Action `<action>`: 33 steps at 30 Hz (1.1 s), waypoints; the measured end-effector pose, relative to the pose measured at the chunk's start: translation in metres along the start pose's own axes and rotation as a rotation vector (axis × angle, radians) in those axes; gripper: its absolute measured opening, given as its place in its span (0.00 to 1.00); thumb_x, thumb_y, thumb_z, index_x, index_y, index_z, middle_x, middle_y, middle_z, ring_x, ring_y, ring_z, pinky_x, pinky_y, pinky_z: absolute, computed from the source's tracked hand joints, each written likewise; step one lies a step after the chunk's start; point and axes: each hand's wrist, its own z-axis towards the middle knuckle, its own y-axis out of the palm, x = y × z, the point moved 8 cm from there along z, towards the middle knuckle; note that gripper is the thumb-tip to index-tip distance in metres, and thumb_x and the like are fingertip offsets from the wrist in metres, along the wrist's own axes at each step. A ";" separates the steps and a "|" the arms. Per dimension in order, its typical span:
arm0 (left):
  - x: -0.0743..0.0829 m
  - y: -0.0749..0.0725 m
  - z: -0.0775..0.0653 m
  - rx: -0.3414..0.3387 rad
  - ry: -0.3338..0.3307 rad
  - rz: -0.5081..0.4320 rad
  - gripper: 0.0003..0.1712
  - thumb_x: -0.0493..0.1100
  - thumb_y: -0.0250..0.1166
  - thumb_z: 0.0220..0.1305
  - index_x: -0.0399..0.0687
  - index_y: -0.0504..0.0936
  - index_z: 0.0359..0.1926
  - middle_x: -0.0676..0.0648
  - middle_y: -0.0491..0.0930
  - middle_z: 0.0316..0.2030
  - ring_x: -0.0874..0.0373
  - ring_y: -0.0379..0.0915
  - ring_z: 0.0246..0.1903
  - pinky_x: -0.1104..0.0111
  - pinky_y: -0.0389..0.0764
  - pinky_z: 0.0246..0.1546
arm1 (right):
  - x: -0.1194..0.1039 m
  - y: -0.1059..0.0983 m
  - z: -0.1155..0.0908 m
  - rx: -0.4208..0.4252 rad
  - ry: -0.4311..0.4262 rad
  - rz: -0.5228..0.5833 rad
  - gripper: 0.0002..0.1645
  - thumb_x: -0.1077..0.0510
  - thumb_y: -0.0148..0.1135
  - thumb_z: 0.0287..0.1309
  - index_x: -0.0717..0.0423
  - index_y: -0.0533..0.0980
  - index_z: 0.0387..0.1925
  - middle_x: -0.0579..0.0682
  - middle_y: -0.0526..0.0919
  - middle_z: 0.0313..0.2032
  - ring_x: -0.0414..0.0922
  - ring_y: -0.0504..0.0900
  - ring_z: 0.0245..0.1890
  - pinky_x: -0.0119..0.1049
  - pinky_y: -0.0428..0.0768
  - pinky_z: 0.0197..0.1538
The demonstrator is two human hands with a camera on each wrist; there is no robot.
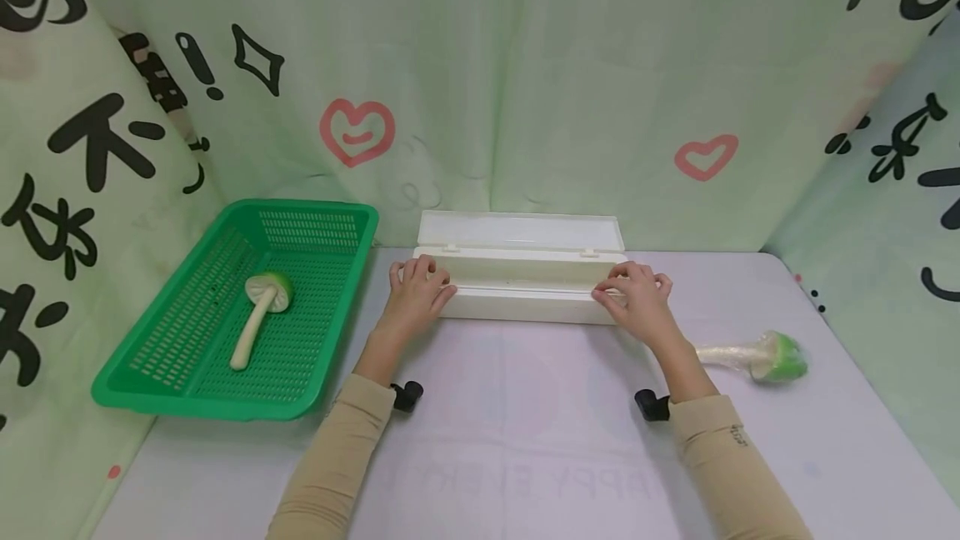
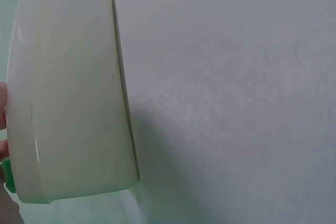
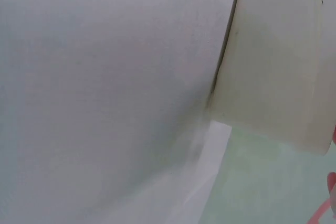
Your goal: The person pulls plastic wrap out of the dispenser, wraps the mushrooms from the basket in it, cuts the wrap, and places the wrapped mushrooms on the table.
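Observation:
A long white box lies crosswise at the back of the table, its hinged lid raised behind it. My left hand is at its left end, with bent fingers over the rim and the thumb at the front edge. At the opposite end, the thumb and fingers of my right hand come together on the rim. The left wrist view shows the box's front wall and a few fingertips at the edge; the right wrist view shows its right end. Whether any clear film lies between the fingers cannot be seen.
A green basket stands on the left, holding a mushroom-shaped piece with a green cap and pale stem. On the right lies a similar piece in clear wrap, partly behind my right forearm. A printed curtain encloses the table.

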 end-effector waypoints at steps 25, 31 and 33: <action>0.006 -0.013 0.001 0.287 0.058 0.055 0.04 0.39 0.53 0.66 0.42 0.70 0.36 0.46 0.66 0.40 0.49 0.61 0.44 0.51 0.55 0.50 | -0.002 -0.024 0.001 0.279 -0.057 -0.021 0.05 0.65 0.64 0.50 0.62 0.75 0.26 0.59 0.76 0.35 0.59 0.71 0.40 0.59 0.53 0.46; 0.013 -0.027 0.001 0.348 0.103 0.105 0.05 0.39 0.53 0.65 0.41 0.70 0.36 0.45 0.67 0.39 0.49 0.62 0.42 0.51 0.57 0.49 | -0.012 -0.037 0.000 0.377 -0.170 -0.092 0.05 0.67 0.65 0.48 0.62 0.75 0.26 0.59 0.76 0.33 0.58 0.72 0.39 0.59 0.54 0.44; 0.015 -0.031 0.001 0.349 0.113 0.103 0.05 0.39 0.54 0.65 0.41 0.69 0.36 0.45 0.67 0.39 0.49 0.62 0.41 0.51 0.57 0.49 | -0.014 -0.039 -0.001 0.387 -0.197 -0.114 0.05 0.67 0.64 0.48 0.61 0.75 0.27 0.57 0.76 0.32 0.57 0.72 0.38 0.58 0.55 0.44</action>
